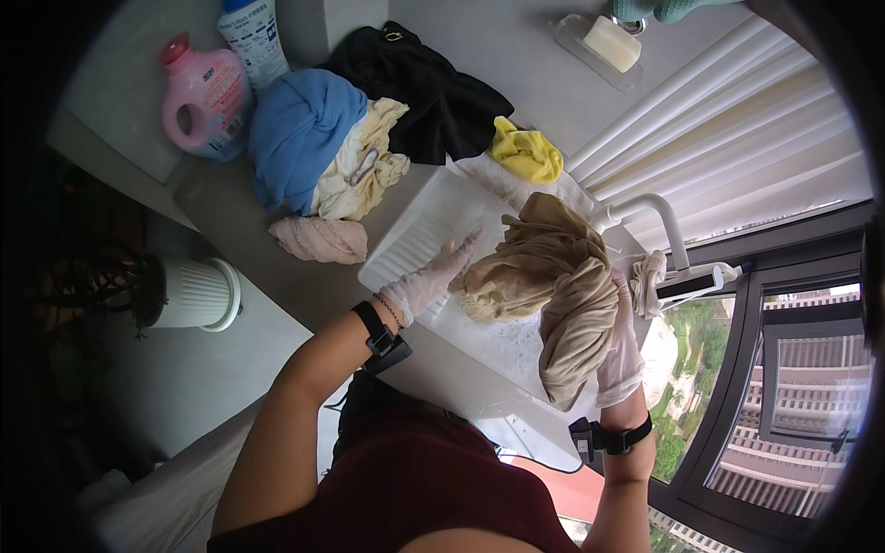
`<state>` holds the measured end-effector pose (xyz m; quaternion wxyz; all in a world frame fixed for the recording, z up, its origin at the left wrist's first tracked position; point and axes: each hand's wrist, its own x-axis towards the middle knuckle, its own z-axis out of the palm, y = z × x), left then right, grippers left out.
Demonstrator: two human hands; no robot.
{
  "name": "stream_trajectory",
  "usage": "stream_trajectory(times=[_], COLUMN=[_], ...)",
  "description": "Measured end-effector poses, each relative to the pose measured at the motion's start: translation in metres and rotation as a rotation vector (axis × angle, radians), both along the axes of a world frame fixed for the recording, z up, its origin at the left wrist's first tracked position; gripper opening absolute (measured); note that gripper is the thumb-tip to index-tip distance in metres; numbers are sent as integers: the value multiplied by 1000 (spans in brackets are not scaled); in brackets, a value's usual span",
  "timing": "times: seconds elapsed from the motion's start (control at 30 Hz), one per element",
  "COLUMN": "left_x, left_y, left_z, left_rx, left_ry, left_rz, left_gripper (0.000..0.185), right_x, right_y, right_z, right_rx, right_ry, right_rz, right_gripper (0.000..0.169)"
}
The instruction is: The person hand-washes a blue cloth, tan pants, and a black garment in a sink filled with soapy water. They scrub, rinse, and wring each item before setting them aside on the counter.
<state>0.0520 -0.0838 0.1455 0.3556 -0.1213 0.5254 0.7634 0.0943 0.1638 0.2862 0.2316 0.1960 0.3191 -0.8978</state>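
A wet, twisted beige garment (553, 276) hangs over the white laundry sink (494, 345). My right hand (622, 339), in a thin clear glove, grips it from the right side; the fingers are partly hidden by the cloth. My left hand (442, 273), gloved too, has its fingers apart beside the garment's left edge, above the sink's ribbed washboard (415, 242). Whether its palm touches the cloth cannot be told. A black strap with a small device sits on each wrist.
Blue cloth (304, 135), cream cloths (366, 169), a pink towel (321, 240), black garment (429, 90) and yellow cloth (527, 152) lie around the sink. Detergent bottles (211, 104) stand far left. A white faucet (657, 207) rises right; soap (612, 43) rests on a dish; a potted plant (197, 294) stands left.
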Motion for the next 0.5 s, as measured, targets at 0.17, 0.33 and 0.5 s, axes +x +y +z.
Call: stream_trajectory(times=[0.17,0.33,0.5], left_x=[36,56,17], left_y=[43,109,139], left_z=[-25,-19,-1], left_rx=[643,1386,1344], left_ry=[-717,-797,-316], left_rz=[275,108,424], left_gripper=[142,152,95], right_x=[6,22,59], right_y=[3,-17,-42], right_z=[8,23,44], right_rx=[32,-1310,-1227], right_ry=[83,-425,-379], right_rz=[-299,-381,-475], right_gripper=[40,12,29])
